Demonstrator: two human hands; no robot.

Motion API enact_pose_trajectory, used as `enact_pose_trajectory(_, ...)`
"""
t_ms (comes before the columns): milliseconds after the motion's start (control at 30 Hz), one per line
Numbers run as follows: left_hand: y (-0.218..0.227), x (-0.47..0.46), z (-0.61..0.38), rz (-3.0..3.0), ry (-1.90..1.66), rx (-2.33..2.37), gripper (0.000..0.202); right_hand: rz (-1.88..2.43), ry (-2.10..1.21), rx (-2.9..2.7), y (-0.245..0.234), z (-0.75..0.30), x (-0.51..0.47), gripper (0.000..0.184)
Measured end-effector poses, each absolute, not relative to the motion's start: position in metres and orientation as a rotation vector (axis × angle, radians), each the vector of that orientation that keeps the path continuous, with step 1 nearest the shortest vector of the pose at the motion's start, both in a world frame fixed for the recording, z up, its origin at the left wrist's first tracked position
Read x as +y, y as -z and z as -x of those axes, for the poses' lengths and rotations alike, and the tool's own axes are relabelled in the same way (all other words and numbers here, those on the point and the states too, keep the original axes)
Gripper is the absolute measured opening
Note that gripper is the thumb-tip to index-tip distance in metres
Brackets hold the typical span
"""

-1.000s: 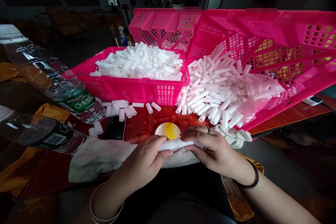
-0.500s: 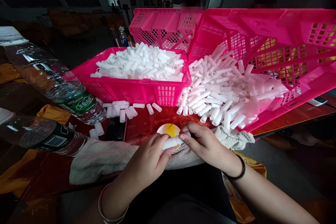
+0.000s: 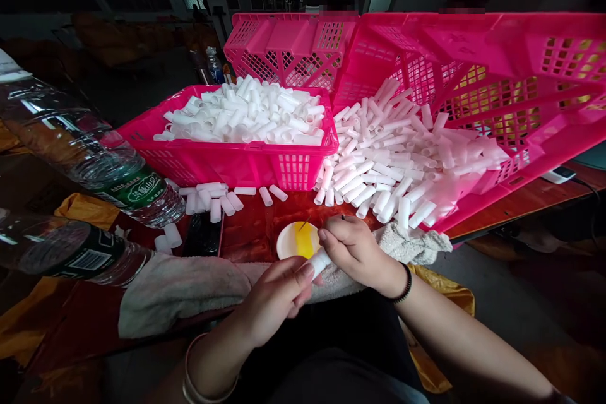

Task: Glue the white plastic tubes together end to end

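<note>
My left hand (image 3: 277,297) is closed round a short white tube (image 3: 320,261), held just above a pale towel (image 3: 180,287) at the table's near edge. My right hand (image 3: 355,249) is closed next to the tube's far end, beside a small white dish of yellow liquid (image 3: 297,240) with a thin stick in it. What the right fingers pinch is too small to make out. A pink basket (image 3: 227,161) full of white tubes stands behind the dish. To the right a tipped pink crate (image 3: 497,76) spills a heap of white tubes (image 3: 392,158) onto the red table.
Two clear water bottles (image 3: 95,151) lie at the left, over a yellow cloth. Several loose white tubes (image 3: 213,197) and a dark phone (image 3: 203,233) lie in front of the basket. Another empty pink crate (image 3: 288,50) stands at the back. A white device (image 3: 558,173) sits far right.
My right hand slid off the tube's side toward the dish and now sits at the tube's far end. The left hand tilted the tube up and drew it slightly nearer.
</note>
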State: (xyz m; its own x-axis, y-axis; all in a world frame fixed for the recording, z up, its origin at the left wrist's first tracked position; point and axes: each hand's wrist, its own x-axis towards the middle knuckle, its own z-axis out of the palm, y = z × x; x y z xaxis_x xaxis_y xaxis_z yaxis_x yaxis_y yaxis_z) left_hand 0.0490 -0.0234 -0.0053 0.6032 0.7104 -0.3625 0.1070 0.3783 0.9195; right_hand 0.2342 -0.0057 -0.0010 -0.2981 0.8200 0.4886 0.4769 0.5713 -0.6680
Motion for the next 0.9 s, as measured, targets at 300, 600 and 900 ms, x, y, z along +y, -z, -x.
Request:
enact_pose_trajectory(300,-0.007,-0.043,-0.076,-0.796,-0.477,0.856,0.044,1.075,-0.604,-1.957,-0.014,-0.243,-0.022,0.034)
enact_pose_trajectory(600,0.022,-0.048,-0.107,-1.056,-0.453,0.859,0.034,1.580,-0.629,-1.137,0.041,-0.318,-0.074,0.040)
enact_pose_trajectory(900,0.061,-0.038,-0.159,-2.410,-0.636,1.030,0.023,1.613,-0.355,-0.810,0.126,-0.316,-0.110,0.020)
